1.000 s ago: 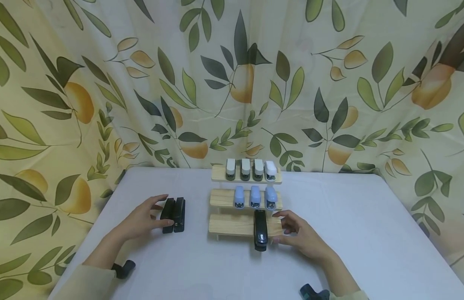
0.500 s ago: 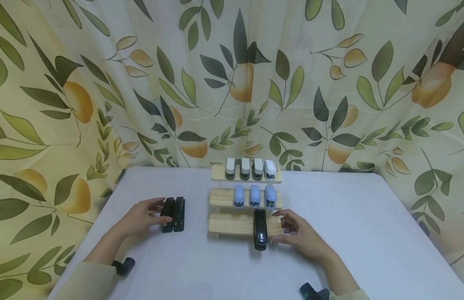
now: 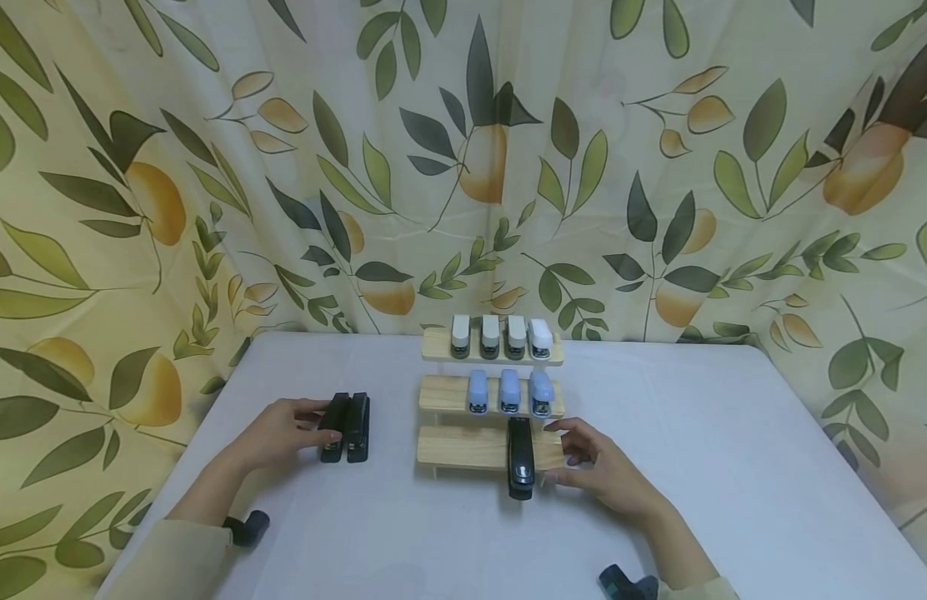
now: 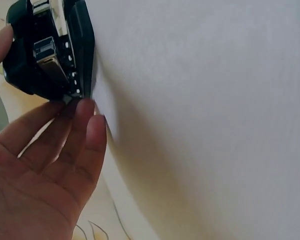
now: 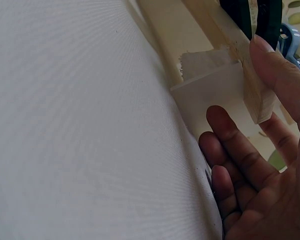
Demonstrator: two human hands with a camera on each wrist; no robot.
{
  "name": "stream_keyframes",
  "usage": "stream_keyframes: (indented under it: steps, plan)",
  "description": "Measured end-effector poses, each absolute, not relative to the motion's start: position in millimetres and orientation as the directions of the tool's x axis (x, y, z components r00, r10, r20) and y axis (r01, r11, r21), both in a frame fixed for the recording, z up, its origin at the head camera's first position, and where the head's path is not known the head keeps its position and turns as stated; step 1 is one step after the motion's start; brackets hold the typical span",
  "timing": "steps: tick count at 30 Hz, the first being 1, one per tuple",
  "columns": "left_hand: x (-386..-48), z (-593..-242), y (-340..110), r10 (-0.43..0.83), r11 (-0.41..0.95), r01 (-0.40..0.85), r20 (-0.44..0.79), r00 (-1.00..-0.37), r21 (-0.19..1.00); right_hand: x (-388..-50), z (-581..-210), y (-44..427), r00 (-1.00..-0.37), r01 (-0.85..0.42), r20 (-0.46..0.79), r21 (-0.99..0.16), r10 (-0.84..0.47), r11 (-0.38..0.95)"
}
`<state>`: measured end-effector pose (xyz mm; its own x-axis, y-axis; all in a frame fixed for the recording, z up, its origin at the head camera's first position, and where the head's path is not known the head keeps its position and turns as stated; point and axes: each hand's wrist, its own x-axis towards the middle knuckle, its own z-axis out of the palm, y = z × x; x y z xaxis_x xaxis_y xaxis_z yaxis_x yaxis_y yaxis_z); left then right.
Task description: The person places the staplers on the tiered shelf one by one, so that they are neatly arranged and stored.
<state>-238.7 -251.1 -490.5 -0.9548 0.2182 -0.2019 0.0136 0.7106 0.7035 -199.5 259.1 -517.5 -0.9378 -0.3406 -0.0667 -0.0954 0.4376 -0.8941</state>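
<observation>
My left hand (image 3: 282, 435) pinches the left one of two black staplers (image 3: 332, 423) on the table, thumb near its front end and fingers along its left side. The left wrist view shows the stapler (image 4: 77, 50) from its end, fingertips at its lower side. Its twin, the right black stapler (image 3: 358, 429), lies close beside it. My right hand (image 3: 602, 475) holds the right end of a three-tier wooden stand (image 3: 459, 450), with thumb and index finger about the bottom plank (image 5: 260, 97). A third black stapler (image 3: 520, 458) sits on that plank, its front overhanging.
Three blue staplers (image 3: 509, 393) line the middle tier. Several white-topped staplers (image 3: 489, 337) stand along the top tier. A white cloth covers the table (image 3: 403, 542), and a leaf-and-fruit patterned curtain (image 3: 463, 208) hangs behind it.
My left hand's fingers have drawn in to the left black stapler, which now leans slightly. My right hand and the stand have stayed put.
</observation>
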Motion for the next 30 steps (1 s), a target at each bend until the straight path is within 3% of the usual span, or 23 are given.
stream_keyframes:
  steps: [11, 18, 30]
  plan:
    - [-244, -494, -253, 0.231, 0.699, 0.015, -0.207, -0.951, 0.715, -202, -520, 259, -0.939, -0.079, -0.083, -0.892, -0.334, 0.444]
    - [-258, -495, -257, 0.319, 0.686, 0.053, -0.234, -0.918, 0.726, -201, -523, 261, -0.943, -0.08, -0.08, -0.887, -0.323, 0.455]
    - [-272, -494, -268, 0.378, 0.69, 0.011, -0.347, -0.858, 0.724, -201, -521, 258, -0.943, -0.078, -0.08, -0.892, -0.324, 0.446]
